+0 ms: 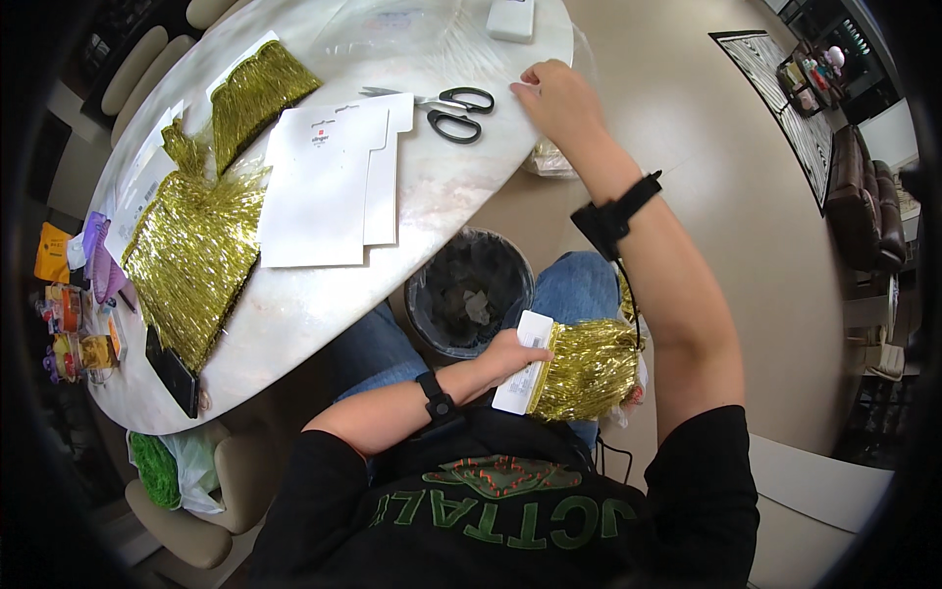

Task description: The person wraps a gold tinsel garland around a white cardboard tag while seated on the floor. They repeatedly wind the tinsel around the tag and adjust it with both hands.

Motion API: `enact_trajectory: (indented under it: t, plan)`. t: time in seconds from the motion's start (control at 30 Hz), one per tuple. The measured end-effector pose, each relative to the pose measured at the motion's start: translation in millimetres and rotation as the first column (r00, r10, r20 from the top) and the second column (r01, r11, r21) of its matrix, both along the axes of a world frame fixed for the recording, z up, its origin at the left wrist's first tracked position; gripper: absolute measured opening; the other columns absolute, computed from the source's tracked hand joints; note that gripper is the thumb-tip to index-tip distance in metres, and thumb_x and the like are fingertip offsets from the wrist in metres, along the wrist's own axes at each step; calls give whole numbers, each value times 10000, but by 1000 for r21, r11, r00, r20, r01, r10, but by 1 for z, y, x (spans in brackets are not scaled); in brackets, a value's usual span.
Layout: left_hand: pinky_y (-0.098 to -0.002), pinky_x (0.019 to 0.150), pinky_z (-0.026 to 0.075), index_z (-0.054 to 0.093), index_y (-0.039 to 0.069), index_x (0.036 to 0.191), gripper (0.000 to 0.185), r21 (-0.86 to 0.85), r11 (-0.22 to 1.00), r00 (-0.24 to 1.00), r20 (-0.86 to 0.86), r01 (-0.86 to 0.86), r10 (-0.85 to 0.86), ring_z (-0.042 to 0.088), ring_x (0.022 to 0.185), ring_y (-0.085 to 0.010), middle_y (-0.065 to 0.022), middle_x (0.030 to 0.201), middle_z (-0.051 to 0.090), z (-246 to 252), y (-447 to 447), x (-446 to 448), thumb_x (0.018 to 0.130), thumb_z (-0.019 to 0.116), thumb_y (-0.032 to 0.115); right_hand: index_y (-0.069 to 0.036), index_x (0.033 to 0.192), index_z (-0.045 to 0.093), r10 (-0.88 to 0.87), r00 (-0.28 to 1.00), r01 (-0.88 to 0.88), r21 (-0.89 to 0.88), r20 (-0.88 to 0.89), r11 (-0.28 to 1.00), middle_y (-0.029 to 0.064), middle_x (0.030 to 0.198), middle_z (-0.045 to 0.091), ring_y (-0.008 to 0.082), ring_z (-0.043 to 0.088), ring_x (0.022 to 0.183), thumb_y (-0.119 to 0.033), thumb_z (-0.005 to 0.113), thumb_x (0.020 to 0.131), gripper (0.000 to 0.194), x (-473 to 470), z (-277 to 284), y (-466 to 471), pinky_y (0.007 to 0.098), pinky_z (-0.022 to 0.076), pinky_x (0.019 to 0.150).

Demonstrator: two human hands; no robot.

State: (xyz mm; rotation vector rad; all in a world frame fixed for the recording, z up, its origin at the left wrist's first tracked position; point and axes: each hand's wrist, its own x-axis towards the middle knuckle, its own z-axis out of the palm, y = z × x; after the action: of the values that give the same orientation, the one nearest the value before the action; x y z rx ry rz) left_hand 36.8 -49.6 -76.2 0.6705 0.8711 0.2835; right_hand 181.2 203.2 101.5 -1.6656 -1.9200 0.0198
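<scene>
My left hand (508, 361) grips a white card (531, 329) bearing a gold tinsel fringe (589, 368), held over my lap. The fringe hangs off to the right. My right hand (565, 103) is raised by the far right edge of the marble-look table (434, 195), thumb and forefinger close together. Whether something thin is pinched there I cannot tell. Left of it lie black-handled scissors (456, 110), blades partly apart. White cards (316, 199) overlap beside the scissors. Further left are a large gold fringe (195, 258) and a smaller fringe (257, 96) on white backing.
A lined waste bin (471, 287) with scraps stands between my knees, under the table edge. Clear plastic film (397, 29) and a white box (511, 20) lie at the table's far side. A black phone-like device (173, 375) is on the left. A chair (243, 478) holds bags.
</scene>
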Motion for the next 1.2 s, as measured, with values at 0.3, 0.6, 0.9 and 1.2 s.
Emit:
enact_trajectory:
  t: [0.3,0.6,0.9,1.2]
  plan:
    - [-337,802,513,663,-40,1076,297,25,999,998,-62,27,-25,659,878,-202,-109,1013,692,-3,0,1,797,726,38,-18,870,692,-53,999,54,-243,13,969,193,897,680,391,650,858,-168,593,844,182,-5,-4,30,451,530,773]
    - [-339,800,512,655,-47,1069,294,25,1000,1000,-18,10,-9,653,874,-205,-113,1003,688,9,-2,2,795,722,35,20,858,647,81,955,-62,75,-285,995,221,930,664,383,625,902,-113,631,858,134,9,-8,23,445,500,784]
    - [-330,796,521,664,-31,1075,307,76,997,999,-53,17,-13,661,865,-186,-86,996,699,-2,-4,5,782,723,37,7,1031,666,214,942,-116,347,-258,931,143,911,686,257,643,815,-93,584,920,171,28,3,-23,327,496,751]
    - [-334,796,534,624,-39,1115,325,53,999,998,-55,-8,11,667,893,-201,-99,1035,690,-5,-8,7,802,708,-7,54,963,662,-197,629,-96,-326,-752,940,97,840,701,130,675,795,-19,669,878,113,61,-10,-261,238,544,701]
